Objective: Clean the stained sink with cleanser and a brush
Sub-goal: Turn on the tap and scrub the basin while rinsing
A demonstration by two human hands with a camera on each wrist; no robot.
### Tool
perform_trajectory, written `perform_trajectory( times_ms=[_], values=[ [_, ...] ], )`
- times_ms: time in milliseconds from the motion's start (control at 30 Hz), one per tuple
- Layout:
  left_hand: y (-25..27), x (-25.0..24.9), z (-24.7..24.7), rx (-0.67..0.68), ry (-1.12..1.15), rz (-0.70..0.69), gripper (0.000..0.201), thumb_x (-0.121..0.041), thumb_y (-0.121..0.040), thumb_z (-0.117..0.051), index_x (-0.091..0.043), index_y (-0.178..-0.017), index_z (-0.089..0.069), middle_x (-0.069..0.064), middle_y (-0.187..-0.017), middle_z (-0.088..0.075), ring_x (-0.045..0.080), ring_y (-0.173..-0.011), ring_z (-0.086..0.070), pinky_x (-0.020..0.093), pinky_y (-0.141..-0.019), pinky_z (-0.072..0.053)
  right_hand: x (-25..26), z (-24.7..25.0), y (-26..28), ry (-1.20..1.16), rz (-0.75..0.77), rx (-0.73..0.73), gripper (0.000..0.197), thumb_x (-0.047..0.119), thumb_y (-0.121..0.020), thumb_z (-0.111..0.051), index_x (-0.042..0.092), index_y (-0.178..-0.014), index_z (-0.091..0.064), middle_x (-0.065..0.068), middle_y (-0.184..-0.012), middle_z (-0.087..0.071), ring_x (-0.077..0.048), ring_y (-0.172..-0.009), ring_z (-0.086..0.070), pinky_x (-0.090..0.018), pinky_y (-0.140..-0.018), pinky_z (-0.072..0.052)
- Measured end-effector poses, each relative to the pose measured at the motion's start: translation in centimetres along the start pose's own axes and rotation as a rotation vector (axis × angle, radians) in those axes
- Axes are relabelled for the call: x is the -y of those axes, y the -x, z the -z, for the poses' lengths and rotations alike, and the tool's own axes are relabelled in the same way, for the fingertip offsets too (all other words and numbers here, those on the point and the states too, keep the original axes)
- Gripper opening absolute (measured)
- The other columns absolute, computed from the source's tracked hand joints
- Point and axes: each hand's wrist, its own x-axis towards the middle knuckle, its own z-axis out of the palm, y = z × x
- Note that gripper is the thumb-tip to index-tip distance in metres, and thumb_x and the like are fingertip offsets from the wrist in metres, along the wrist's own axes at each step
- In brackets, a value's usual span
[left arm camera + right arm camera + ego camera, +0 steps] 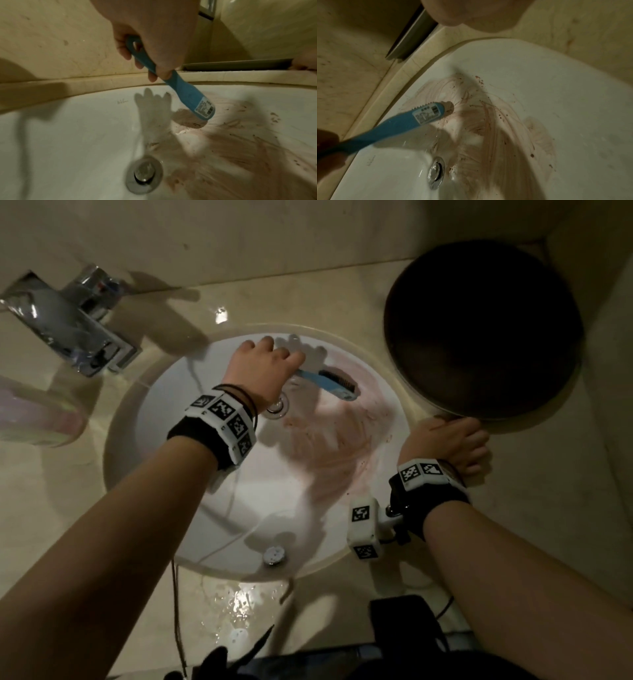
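Note:
A white round sink (212,508) carries reddish-brown smears (325,446) over its right half, from the far wall down past the drain (277,405). My left hand (263,364) grips the handle of a blue brush (329,381) at the far side of the basin. In the left wrist view the brush (188,96) slants down to the right, and its head meets the stained wall (240,148). The right wrist view shows the brush's labelled back (426,115) over the smears (488,121). My right hand (448,443) rests on the counter at the basin's right rim and holds nothing.
A chrome faucet (68,320) stands at the back left of the beige counter. A large dark round object (479,330) sits at the back right, just beyond my right hand. A pale pinkish object (37,419) lies at the left edge. The near counter (239,604) is wet.

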Motion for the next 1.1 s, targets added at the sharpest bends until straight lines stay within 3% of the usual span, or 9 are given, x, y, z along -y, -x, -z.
perform_trajectory(
  times_ms=[100,200,333,500,633,767,867,933,1100],
  values=[
    [-1.1,-0.5,1.9,-0.078,-0.089,-0.105,0.032,-0.006,-0.096,-0.038,-0.012,-0.126,-0.047,0.01,-0.114,-0.06,0.031,-0.108,-0.051,0.039,-0.082,-0.041,0.0,0.1,0.0,0.012,0.007,0.017,0.032,0.021,-0.087,-0.039,0.004,-0.115,-0.046,-0.017,-0.129,-0.043,-0.032,-0.12,-0.039,-0.044,-0.096,-0.028],
    [-2.3,-0.9,3.6,-0.036,-0.217,-0.161,0.034,-0.005,-0.096,-0.038,-0.01,-0.128,-0.048,0.013,-0.11,-0.061,0.032,-0.102,-0.056,0.037,-0.076,-0.045,0.0,0.1,0.1,0.012,0.003,0.02,0.033,0.022,-0.087,-0.04,0.005,-0.114,-0.046,-0.017,-0.129,-0.043,-0.032,-0.12,-0.039,-0.044,-0.095,-0.028],
    [-2.5,1.2,4.4,0.094,-0.25,0.007,0.028,-0.011,-0.095,-0.043,-0.012,-0.119,-0.059,0.012,-0.108,-0.066,0.033,-0.102,-0.061,0.035,-0.077,-0.046,0.0,0.0,0.2,-0.001,0.014,0.006,0.031,0.022,-0.087,-0.04,0.005,-0.112,-0.047,-0.017,-0.128,-0.045,-0.033,-0.119,-0.04,-0.044,-0.094,-0.029],
    [-1.7,2.7,4.7,0.224,-0.253,0.171,0.02,-0.012,-0.094,-0.047,-0.01,-0.105,-0.064,0.008,-0.089,-0.065,0.028,-0.089,-0.061,0.03,-0.067,-0.034,-0.1,0.1,0.1,-0.021,0.012,0.009,0.031,0.023,-0.086,-0.04,0.006,-0.111,-0.048,-0.016,-0.127,-0.046,-0.032,-0.118,-0.041,-0.043,-0.093,-0.028],
    [-3.2,0.7,6.1,0.143,-0.246,0.022,0.025,-0.011,-0.091,-0.05,-0.013,-0.111,-0.065,0.012,-0.105,-0.066,0.032,-0.103,-0.061,0.033,-0.07,-0.039,0.0,0.0,0.1,-0.05,0.015,-0.006,0.031,0.024,-0.085,-0.041,0.006,-0.108,-0.048,-0.016,-0.125,-0.047,-0.032,-0.117,-0.041,-0.042,-0.091,-0.028],
    [-4.8,-1.6,7.7,0.076,-0.307,-0.114,0.023,-0.014,-0.092,-0.05,-0.015,-0.111,-0.063,0.012,-0.105,-0.065,0.032,-0.102,-0.061,0.034,-0.07,-0.041,0.0,0.1,0.2,-0.065,0.013,-0.012,0.029,0.023,-0.084,-0.042,0.006,-0.107,-0.049,-0.016,-0.124,-0.048,-0.031,-0.117,-0.042,-0.041,-0.092,-0.028],
    [-4.9,-1.0,6.7,0.133,-0.309,-0.041,0.024,-0.016,-0.091,-0.053,-0.012,-0.112,-0.063,0.013,-0.109,-0.065,0.032,-0.104,-0.061,0.035,-0.079,-0.044,0.0,0.1,0.2,-0.068,0.012,-0.005,0.03,0.023,-0.084,-0.042,0.006,-0.107,-0.049,-0.016,-0.124,-0.048,-0.032,-0.117,-0.042,-0.042,-0.092,-0.028],
    [-4.4,0.7,5.5,0.199,-0.266,0.092,0.025,-0.017,-0.091,-0.054,-0.008,-0.113,-0.062,0.015,-0.113,-0.064,0.033,-0.109,-0.059,0.036,-0.086,-0.044,0.0,0.1,0.2,-0.062,0.011,0.003,0.03,0.023,-0.085,-0.041,0.006,-0.109,-0.049,-0.016,-0.125,-0.047,-0.031,-0.118,-0.041,-0.042,-0.093,-0.028],
    [-3.4,3.6,4.1,0.282,-0.184,0.255,0.022,-0.019,-0.09,-0.05,-0.012,-0.106,-0.065,0.013,-0.102,-0.064,0.032,-0.101,-0.062,0.034,-0.078,-0.045,0.1,0.3,0.1,-0.055,0.008,0.014,0.03,0.023,-0.086,-0.041,0.006,-0.11,-0.048,-0.016,-0.127,-0.046,-0.031,-0.118,-0.041,-0.041,-0.094,-0.027]
  ],
)
